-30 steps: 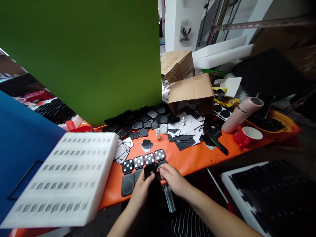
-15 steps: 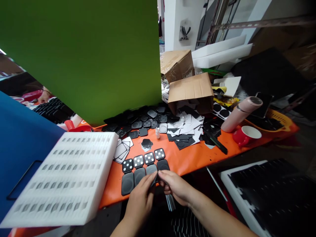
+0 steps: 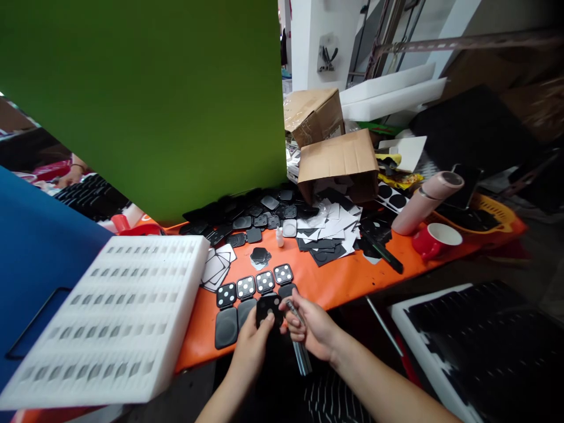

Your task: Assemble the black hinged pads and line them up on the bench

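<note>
A black square piece (image 3: 268,308) is gripped by my left hand (image 3: 252,343), thumb on its face, above the orange table's front edge. Beside it on the right, my right hand (image 3: 312,325) is closed round a silver metal tool (image 3: 301,357) that points down. Just behind my hands, several black folding units lie opened in a row. Their upper squares, such as the leftmost one (image 3: 226,295), carry white dots, and their lower pads, such as the left pad (image 3: 226,328), are plain dark. My left hand and the held piece partly cover the other pads.
A white foam tray (image 3: 118,305) with slots stands at left. Behind the row are a small white bottle (image 3: 279,237), loose papers (image 3: 341,226) and an open cardboard box (image 3: 339,158). Right are a pink flask (image 3: 425,202), a red mug (image 3: 436,242) and a foam-edged black stack (image 3: 489,335). Another person's hand shows far left.
The black piece has turned so that its broad face shows between my hands. My right hand has shifted slightly, and part of the silver tool now shows between its fingers.
</note>
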{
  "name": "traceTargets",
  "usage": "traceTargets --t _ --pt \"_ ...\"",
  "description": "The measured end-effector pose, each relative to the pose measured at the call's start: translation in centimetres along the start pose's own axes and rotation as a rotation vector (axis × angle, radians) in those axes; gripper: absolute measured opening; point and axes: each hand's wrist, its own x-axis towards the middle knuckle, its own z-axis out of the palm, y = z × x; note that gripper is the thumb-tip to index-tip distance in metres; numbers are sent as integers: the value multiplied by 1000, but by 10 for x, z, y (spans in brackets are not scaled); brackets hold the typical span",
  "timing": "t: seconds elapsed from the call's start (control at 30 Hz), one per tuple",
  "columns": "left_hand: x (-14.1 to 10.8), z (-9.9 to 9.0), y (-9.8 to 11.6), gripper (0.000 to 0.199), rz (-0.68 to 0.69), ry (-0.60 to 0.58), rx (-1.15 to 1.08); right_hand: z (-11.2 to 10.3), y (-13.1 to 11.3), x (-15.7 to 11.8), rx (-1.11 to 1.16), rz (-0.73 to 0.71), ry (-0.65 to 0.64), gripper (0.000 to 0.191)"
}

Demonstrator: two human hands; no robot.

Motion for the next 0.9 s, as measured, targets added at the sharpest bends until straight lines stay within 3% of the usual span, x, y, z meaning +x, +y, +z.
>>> traceTargets --t 0.07,0.17,0.3,0.43,0.7,0.9 --pt "5 -1 -4 31 -75 19 -118 -1 -4 -2 -112 -39 20 34" --pt "6 1 -3 32 -75 24 -147 8 -8 -5 -416 -179 65 22" --pt "0 8 11 35 53 10 53 27 -11 -11 -1016 -451 191 14" --pt "-7 10 18 38 183 -18 340 37 -12 -13 -1387 -496 296 13" --pt "-6 6 1 46 268 -18 811 34 -9 -13 -1580 -499 271 17" --pt "-8 11 4 43 280 -67 706 30 -4 -6 -1374 -570 326 12"
